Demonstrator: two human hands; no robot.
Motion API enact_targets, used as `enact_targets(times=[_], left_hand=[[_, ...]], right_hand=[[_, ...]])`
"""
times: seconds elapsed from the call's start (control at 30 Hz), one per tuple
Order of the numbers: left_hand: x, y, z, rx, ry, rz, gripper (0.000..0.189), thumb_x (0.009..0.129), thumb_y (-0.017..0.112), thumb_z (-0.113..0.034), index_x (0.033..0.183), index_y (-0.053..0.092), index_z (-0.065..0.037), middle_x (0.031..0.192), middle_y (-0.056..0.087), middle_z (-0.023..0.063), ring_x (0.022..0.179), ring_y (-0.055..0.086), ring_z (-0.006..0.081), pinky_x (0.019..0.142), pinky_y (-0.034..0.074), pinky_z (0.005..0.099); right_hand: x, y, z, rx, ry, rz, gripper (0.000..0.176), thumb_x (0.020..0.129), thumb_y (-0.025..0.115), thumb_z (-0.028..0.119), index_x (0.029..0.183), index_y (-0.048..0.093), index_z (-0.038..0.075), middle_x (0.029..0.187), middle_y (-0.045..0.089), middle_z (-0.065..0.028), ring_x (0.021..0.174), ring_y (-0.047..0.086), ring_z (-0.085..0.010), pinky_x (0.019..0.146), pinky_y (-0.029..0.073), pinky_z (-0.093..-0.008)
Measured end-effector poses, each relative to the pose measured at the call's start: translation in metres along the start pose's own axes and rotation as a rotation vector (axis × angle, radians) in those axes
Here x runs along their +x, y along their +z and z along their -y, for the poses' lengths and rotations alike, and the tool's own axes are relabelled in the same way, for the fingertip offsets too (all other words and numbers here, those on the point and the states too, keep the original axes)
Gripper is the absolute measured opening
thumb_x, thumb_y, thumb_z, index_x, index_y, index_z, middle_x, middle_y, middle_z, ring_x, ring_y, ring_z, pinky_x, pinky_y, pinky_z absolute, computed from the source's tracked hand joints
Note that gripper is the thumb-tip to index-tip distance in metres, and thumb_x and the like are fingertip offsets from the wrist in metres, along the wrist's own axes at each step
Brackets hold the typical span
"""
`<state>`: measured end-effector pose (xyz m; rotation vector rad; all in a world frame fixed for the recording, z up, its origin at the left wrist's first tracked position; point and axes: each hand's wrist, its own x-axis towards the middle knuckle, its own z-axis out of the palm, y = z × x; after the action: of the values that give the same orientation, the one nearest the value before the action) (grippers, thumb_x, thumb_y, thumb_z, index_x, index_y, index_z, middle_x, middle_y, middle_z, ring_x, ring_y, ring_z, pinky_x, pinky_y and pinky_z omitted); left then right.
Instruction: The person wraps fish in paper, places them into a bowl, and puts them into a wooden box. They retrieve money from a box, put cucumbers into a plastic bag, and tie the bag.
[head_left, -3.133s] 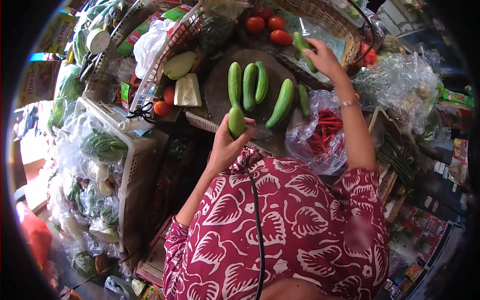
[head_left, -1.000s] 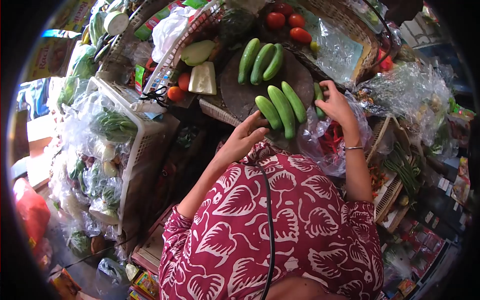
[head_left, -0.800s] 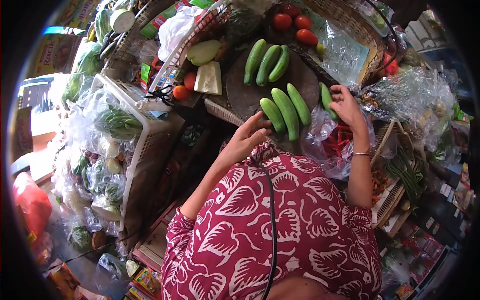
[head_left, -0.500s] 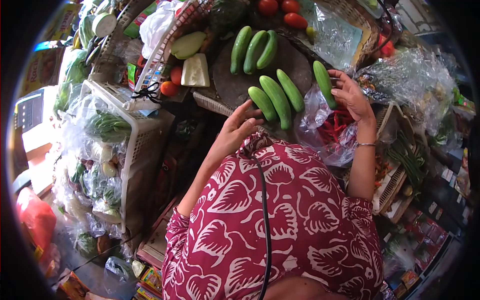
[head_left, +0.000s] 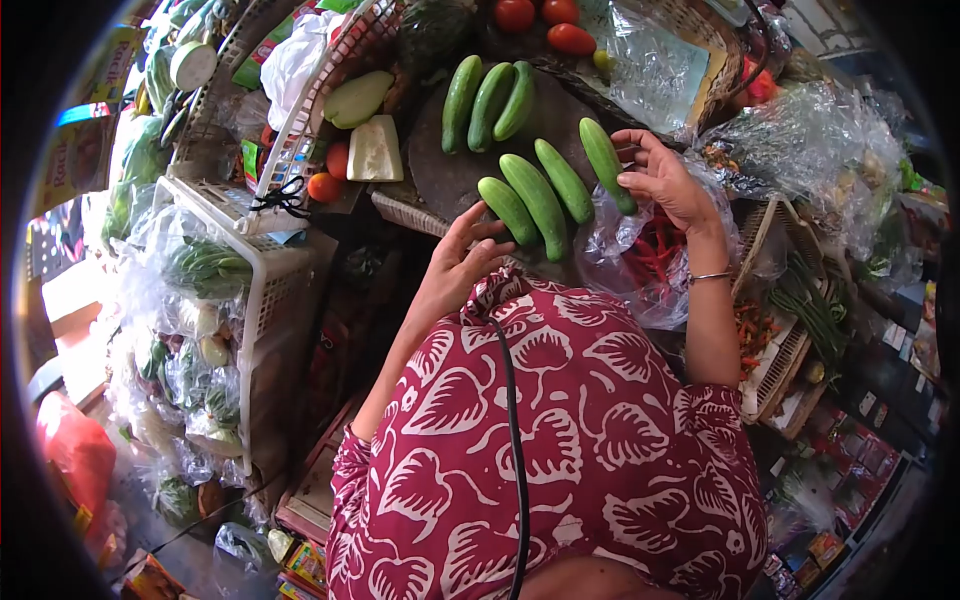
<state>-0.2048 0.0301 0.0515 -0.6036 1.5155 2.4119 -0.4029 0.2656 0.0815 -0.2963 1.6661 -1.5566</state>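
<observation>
Seven... several green cucumbers lie in two groups on a round dark board (head_left: 430, 150). Three cucumbers (head_left: 487, 104) rest together at its far side. Nearer to me, another three (head_left: 534, 205) lie slanted side by side. My right hand (head_left: 668, 185) grips one more cucumber (head_left: 604, 160) between thumb and fingers, just right of that near group. My left hand (head_left: 462, 255) is open, its fingers apart, with fingertips right at the leftmost near cucumber (head_left: 508, 210).
Red chillies (head_left: 655, 250) in a clear plastic bag lie below my right hand. Tomatoes (head_left: 570, 40) sit beyond the board; a cut pale vegetable (head_left: 374, 150) is at its left. A white plastic crate (head_left: 255, 330) with bagged greens stands left, and a basket (head_left: 775, 330) right.
My right hand has moved left with its cucumber, closer to the near group. My left hand stays beside the leftmost cucumber. The whole view has shifted slightly.
</observation>
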Motion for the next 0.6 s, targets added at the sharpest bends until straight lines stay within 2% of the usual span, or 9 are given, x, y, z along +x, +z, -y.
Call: enact_targets(times=[0.27,0.33,0.47,0.53,0.6], left_hand=[[-0.003,0.003,-0.004,0.048,0.02,-0.029,0.052,0.093,0.045,-0.011,0.14,0.023,-0.007,0.127,0.042,0.0176,0.107,0.055,0.022,0.087,0.046,0.0297],[-0.003,0.004,-0.003,0.054,0.034,-0.035,0.052,0.093,0.045,-0.011,0.14,0.023,-0.007,0.127,0.042,0.0178,0.105,0.056,0.0219,0.086,0.047,0.0291],[-0.003,0.004,-0.001,0.026,0.052,-0.038,0.052,0.093,0.046,-0.011,0.139,0.023,-0.007,0.126,0.041,0.0182,0.103,0.058,0.0238,0.084,0.049,0.0293],[-0.003,0.004,0.0,0.051,0.07,-0.019,0.052,0.093,0.046,-0.012,0.139,0.022,-0.006,0.126,0.041,0.0183,0.102,0.058,0.024,0.083,0.05,0.0294],[-0.004,0.004,0.001,0.057,0.081,-0.028,0.053,0.093,0.046,-0.012,0.14,0.022,-0.006,0.126,0.041,0.018,0.101,0.058,0.0236,0.083,0.05,0.0293]], right_hand=[[0.018,0.016,-0.01,-0.161,-0.093,-0.013,0.043,0.075,0.062,0.001,0.115,0.046,0.004,0.099,0.055,-0.0055,0.086,0.054,-0.011,0.074,0.045,-0.024],[0.02,0.017,-0.012,-0.412,-0.162,-0.055,0.04,0.073,0.065,0.003,0.109,0.05,0.004,0.095,0.056,-0.0051,0.085,0.054,-0.011,0.073,0.045,-0.0244],[0.019,0.022,-0.006,-0.508,-0.22,-0.099,0.037,0.071,0.067,0.005,0.105,0.053,0.004,0.092,0.057,-0.0056,0.083,0.054,-0.0127,0.073,0.046,-0.0266],[0.019,0.025,0.002,-0.561,-0.167,-0.112,0.032,0.072,0.066,0.006,0.102,0.056,0.005,0.09,0.057,-0.0056,0.084,0.055,-0.0139,0.075,0.046,-0.0271],[0.021,0.03,0.01,-0.645,-0.301,-0.183,0.024,0.074,0.064,0.006,0.098,0.059,0.005,0.087,0.056,-0.006,0.084,0.056,-0.0147,0.074,0.046,-0.0275]])
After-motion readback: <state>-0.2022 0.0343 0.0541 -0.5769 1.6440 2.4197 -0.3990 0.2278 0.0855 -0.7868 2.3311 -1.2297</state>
